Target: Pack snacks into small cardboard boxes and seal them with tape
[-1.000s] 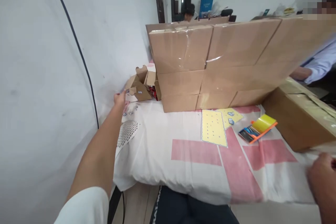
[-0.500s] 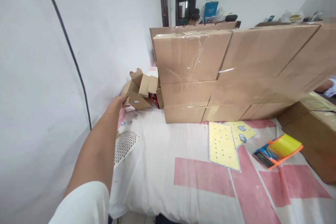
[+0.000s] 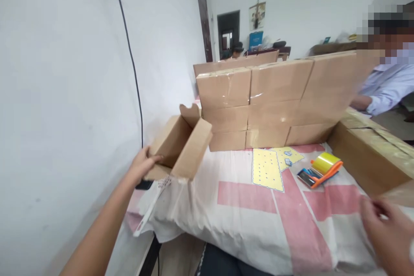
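My left hand [image 3: 145,166] is closed on the near left edge of a small open cardboard box [image 3: 194,151], thumb over the rim. The box is tilted, its mouth and raised flaps facing up, held over the left side of the patterned cloth [image 3: 249,198]. At the lower right, my right hand [image 3: 386,228] hangs in the air, somewhat blurred, fingers loosely curled with a gap at the thumb and nothing visible in it. It is nearest to a larger open cardboard box [image 3: 368,159]. A tape dispenser [image 3: 320,170] with a yellow roll and orange frame lies on the cloth.
A wall of taped cardboard panels [image 3: 274,108] stands across the back of the cloth. A white perforated piece [image 3: 148,211] lies at the left edge. A black cable [image 3: 131,51] hangs on the wall. Another person in a light sleeve [image 3: 394,92] is at the right.
My left hand has lifted the small box off the cloth and brought it nearer. My right hand has come into view at the lower right. The view has shifted, showing another person.
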Demonstrator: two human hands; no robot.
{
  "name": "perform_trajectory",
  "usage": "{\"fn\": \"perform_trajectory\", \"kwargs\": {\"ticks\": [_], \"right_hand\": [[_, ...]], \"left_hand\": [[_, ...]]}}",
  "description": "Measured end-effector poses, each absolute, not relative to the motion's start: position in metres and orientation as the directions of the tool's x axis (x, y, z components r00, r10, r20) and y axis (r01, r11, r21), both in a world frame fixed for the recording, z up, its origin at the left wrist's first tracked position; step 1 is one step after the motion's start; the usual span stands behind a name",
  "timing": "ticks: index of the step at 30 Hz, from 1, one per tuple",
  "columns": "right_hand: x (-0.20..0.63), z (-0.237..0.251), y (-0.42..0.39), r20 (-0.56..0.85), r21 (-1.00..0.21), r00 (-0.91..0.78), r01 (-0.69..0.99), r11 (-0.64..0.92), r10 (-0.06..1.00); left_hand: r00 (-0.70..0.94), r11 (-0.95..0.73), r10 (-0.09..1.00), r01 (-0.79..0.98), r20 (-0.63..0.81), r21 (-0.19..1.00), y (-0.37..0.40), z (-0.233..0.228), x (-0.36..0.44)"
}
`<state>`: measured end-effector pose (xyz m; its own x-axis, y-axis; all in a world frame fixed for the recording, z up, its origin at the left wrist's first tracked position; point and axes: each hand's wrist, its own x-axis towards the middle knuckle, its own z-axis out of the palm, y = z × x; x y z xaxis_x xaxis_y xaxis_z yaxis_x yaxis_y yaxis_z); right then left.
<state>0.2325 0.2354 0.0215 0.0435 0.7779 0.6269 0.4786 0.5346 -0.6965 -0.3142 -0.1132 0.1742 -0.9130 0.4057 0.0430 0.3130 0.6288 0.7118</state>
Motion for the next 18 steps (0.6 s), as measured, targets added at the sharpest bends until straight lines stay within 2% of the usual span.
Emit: {"fn": "perform_trajectory", "kwargs": {"ticks": [3, 4, 6, 8, 11, 14, 16, 18], "right_hand": [[0.178, 0.022, 0.202, 0.610, -0.709, -0.244, 0.255, 0.657, 0.754], [0.160, 0.023, 0.191, 0.575, -0.714, -0.392, 0.188, 0.674, 0.719], [0.133, 0.026, 0.168, 0.486, -0.714, -0.648, 0.093, 0.694, 0.587], [0.120, 0.028, 0.150, 0.399, -0.709, -0.810, 0.026, 0.705, 0.430], [0.121, 0.029, 0.133, 0.320, -0.717, -0.904, -0.036, 0.696, 0.283], [0.126, 0.026, 0.126, 0.301, -0.732, -0.934, -0.096, 0.675, 0.194], [0.123, 0.025, 0.125, 0.303, -0.774, -0.934, -0.126, 0.620, 0.187], [0.115, 0.026, 0.126, 0.320, -0.835, -0.916, -0.152, 0.529, 0.242]], "left_hand": [[-0.804, 0.587, 0.594, 0.437, 0.005, 0.682, -0.120, 0.160, -0.257], [-0.744, 0.554, 0.668, 0.498, 0.001, 0.667, -0.120, 0.156, -0.239], [-0.609, 0.481, 0.793, 0.610, -0.016, 0.630, -0.120, 0.149, -0.208], [-0.505, 0.425, 0.862, 0.676, -0.042, 0.603, -0.120, 0.143, -0.187], [-0.452, 0.389, 0.890, 0.678, -0.063, 0.624, -0.119, 0.134, -0.176], [-0.445, 0.340, 0.895, 0.638, -0.030, 0.691, -0.111, 0.123, -0.181], [-0.430, 0.285, 0.903, 0.609, 0.007, 0.740, -0.100, 0.115, -0.185], [-0.419, 0.244, 0.908, 0.567, 0.021, 0.787, -0.090, 0.109, -0.190]]}}
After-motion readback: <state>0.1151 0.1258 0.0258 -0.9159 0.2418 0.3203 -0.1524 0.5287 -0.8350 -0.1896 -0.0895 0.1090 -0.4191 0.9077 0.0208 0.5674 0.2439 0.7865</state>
